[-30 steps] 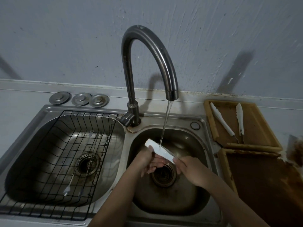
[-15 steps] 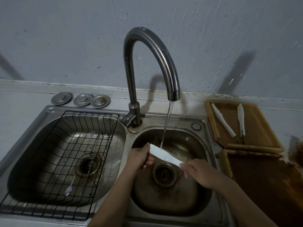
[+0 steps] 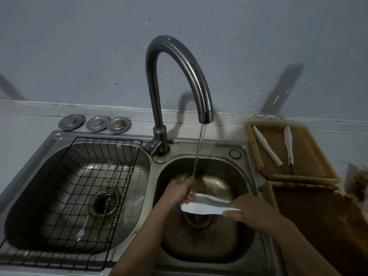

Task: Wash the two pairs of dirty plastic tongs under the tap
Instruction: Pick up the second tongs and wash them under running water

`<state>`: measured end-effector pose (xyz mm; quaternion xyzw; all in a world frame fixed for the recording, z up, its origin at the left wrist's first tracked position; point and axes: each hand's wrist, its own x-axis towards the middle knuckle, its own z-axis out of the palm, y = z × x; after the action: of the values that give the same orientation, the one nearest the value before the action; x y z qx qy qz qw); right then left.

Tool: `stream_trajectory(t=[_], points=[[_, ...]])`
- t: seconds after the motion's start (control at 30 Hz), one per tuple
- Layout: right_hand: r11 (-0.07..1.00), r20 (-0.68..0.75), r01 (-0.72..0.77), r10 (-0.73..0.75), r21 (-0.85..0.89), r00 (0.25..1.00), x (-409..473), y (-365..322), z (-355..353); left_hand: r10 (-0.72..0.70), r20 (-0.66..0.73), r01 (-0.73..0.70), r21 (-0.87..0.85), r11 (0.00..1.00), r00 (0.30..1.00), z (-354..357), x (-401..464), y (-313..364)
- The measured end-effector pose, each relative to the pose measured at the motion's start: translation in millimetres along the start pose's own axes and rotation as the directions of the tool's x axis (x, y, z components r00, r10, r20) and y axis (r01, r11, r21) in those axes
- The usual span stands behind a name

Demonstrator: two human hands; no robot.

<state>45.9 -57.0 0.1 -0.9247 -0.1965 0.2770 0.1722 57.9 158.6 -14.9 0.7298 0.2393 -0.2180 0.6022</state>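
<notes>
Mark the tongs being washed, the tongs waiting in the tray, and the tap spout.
Held tongs point(image 3: 207, 208), head view: middle of the lower white arm.
Waiting tongs point(image 3: 267, 148), head view: middle of the left arm, in the tray.
Tap spout point(image 3: 206, 116), head view: outlet end.

- Wire rack point(image 3: 59, 196) in the left basin, at nine o'clock
- Three metal plugs point(image 3: 95, 122) at ten o'clock
- Two wooden trays point(image 3: 318, 148) at three o'clock

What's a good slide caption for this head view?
Both hands hold white tongs by the running tap; another pair waits.
</notes>
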Motion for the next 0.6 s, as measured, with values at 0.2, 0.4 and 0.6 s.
stream_trajectory(t=[0.2, 0.4, 0.6], points=[[1.000, -0.157, 0.022, -0.023, -0.008, 0.987, 1, 1, 4, 0.125, -0.244, -0.141, -0.051, 0.989, 0.962, -11, 12, -9], [0.999, -0.203, -0.007, -0.002, -0.041, 0.979, 2, 5, 2, 0.102, -0.155, -0.136, -0.229, 0.964, 0.983, -15, 13, -14], [0.995, -0.289, -0.088, 0.074, -0.036, 0.955, -6, 4, -4, 0.108, -0.153, -0.172, -0.515, 0.840, 0.982, -8, 10, -1]])
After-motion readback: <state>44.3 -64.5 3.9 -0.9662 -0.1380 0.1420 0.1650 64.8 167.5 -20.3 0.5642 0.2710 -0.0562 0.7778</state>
